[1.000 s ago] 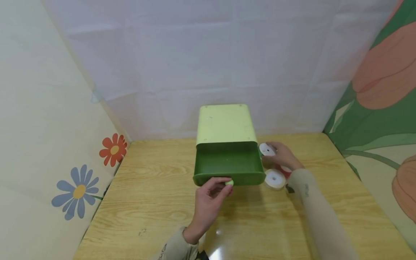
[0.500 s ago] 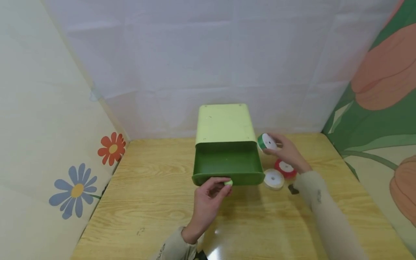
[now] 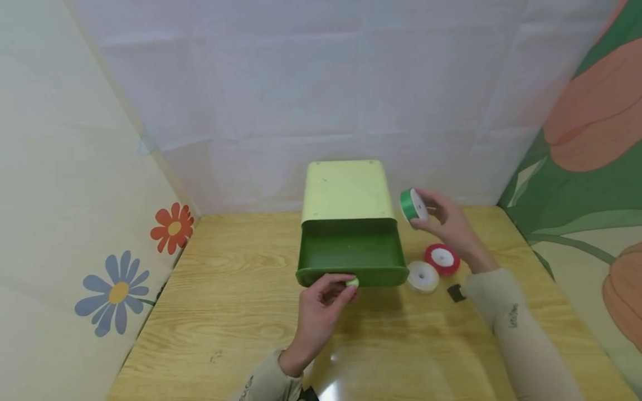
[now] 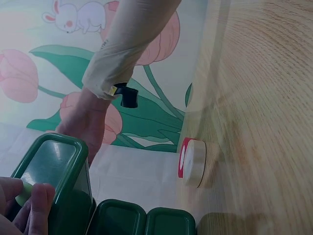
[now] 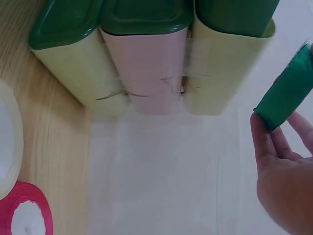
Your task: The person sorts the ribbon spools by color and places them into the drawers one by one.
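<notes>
My left hand (image 3: 315, 323) pinches the small light-green knob (image 3: 353, 282) on the front of a dark-green drawer (image 3: 386, 277). That drawer is pulled out of the top of a pale-yellow drawer cabinet (image 3: 346, 189), and its visible inside is bare. To the right of the cabinet, my right hand (image 3: 453, 231) holds a spool of green ribbon (image 3: 408, 206) in the air, fingers and thumb on its rim. The right wrist view shows the same green ribbon spool (image 5: 288, 90) beside the upper drawer, apart from it.
On the wooden table, right of the cabinet, lie a cream ribbon spool (image 3: 422, 277) and a red ribbon spool (image 3: 442, 258). Near them is a small black piece (image 3: 456, 293). Two lower drawers, including a pink one (image 5: 146, 63), are closed. A white sheet (image 3: 271, 100) hangs behind.
My right hand has lifted the green ribbon spool off the table, up and slightly to the right, uncovering the red spool. The left hand and drawer stay put.
</notes>
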Tool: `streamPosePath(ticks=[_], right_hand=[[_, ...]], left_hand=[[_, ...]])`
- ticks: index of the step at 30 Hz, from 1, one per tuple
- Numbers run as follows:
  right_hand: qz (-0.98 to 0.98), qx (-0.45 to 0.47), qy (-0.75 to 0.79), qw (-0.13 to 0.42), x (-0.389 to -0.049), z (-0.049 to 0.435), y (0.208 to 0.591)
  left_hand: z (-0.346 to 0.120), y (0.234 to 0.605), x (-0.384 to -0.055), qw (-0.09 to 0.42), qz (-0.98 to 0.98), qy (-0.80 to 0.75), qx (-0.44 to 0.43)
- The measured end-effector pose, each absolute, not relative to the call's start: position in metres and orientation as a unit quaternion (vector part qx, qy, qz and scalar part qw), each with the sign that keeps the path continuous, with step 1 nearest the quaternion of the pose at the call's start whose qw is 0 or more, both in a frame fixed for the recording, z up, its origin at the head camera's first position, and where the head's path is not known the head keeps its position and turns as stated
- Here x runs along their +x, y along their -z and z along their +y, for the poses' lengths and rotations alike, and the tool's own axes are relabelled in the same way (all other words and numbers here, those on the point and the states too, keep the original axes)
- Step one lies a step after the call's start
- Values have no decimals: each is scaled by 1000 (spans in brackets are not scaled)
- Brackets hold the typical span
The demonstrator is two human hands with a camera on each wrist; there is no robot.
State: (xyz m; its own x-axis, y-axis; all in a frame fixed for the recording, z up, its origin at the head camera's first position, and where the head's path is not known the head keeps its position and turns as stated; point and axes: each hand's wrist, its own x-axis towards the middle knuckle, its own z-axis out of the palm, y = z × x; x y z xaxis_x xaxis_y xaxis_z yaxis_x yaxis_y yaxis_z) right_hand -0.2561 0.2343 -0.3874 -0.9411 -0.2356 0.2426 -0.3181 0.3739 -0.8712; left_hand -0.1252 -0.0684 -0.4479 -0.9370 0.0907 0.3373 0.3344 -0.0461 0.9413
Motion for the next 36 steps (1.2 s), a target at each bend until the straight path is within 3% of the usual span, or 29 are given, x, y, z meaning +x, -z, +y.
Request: streamPosePath(ticks=[7,24,36], right_hand=[[-829,163,-533,38,-248,230,377],[-848,267,-456,47,-220,190,364],[-854,290,-432,5,-218,174,363]], left_hand=[[-68,449,-126,92,-684,706,-160],[-69,447,-125,85,-690,703,-150],[-68,445,-125,76,-691,705,-142]])
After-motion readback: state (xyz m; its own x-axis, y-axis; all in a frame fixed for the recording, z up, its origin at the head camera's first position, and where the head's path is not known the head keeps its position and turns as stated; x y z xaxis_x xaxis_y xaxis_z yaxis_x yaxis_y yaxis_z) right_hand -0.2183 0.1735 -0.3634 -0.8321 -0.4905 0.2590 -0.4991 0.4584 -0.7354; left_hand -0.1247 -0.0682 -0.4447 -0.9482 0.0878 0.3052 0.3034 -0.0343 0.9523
